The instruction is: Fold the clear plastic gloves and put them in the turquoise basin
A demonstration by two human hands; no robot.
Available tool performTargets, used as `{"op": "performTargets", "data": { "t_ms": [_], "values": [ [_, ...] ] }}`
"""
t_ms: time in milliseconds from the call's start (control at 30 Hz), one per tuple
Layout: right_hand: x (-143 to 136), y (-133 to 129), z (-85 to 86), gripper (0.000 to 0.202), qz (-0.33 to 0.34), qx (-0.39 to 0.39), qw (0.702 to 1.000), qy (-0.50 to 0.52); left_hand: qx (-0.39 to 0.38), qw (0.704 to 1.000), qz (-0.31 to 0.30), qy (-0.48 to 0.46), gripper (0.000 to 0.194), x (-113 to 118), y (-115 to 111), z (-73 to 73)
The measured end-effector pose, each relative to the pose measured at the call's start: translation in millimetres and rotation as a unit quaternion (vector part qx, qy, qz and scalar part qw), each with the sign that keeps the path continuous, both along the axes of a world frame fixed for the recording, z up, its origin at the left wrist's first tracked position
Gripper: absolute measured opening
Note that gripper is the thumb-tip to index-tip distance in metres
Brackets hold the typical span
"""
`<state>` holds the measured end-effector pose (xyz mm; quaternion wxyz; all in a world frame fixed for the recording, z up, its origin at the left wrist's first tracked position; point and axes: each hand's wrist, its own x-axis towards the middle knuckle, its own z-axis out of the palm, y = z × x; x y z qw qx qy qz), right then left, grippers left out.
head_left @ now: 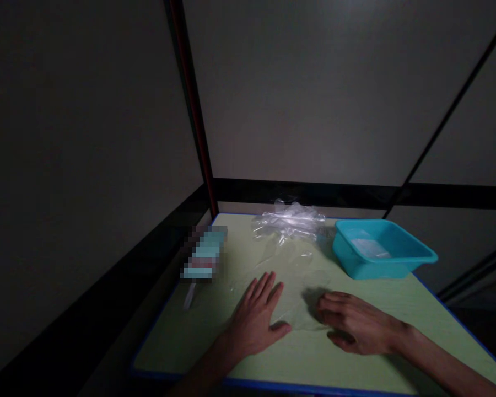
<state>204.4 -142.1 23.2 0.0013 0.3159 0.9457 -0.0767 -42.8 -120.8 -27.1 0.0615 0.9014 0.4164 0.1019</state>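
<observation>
A thin, clear plastic piece (293,300) is spread on the light green table; its outline is faint, and I cannot tell whether it is a bag or a glove. My left hand (258,317) lies palm down over its left side, with the fingers stretched out. On the right side of the plastic, my right hand (351,322) is loosely bent, its thumb apart from the curled fingers. Nothing shows in its grasp, though the fingertips are partly hidden. Beyond both hands lies a crumpled heap of clear plastic (291,220).
A turquoise basin (384,267) stands at the right, with something whitish inside. At the left edge is a blurred-out pale blue item (204,256), a narrow whitish strip (189,296) beside it. The table (182,336) has a blue rim; wall panels rise behind and left.
</observation>
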Motion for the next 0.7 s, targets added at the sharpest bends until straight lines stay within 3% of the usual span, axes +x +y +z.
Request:
{"op": "performTargets", "data": {
  "t_ms": [200, 333, 567, 700],
  "values": [
    [3.6, 3.1, -16.3, 0.019, 0.026, 0.062, 0.998, -0.011, -0.018, 0.998, -0.056, -0.015, 0.076, 1.2, -3.2, 14.3],
    [4.4, 1.0, -10.0, 0.022, 0.005, 0.013, 0.998, 0.068, -0.062, 0.993, -0.101, -0.023, 0.083, 6.2, -11.1, 21.8],
    [7.0, 6.3, 5.5, 0.021, -0.112, -0.07, 0.97, 0.202, -0.119, 0.99, -0.069, -0.039, 0.076, 0.4, -23.2, 24.5],
    [4.9, 14.5, 18.5, 0.021, -0.138, -0.086, 0.949, 0.27, -0.133, 0.985, -0.033, -0.107, 0.051, -10.3, -15.3, 29.0]
  ]
}}
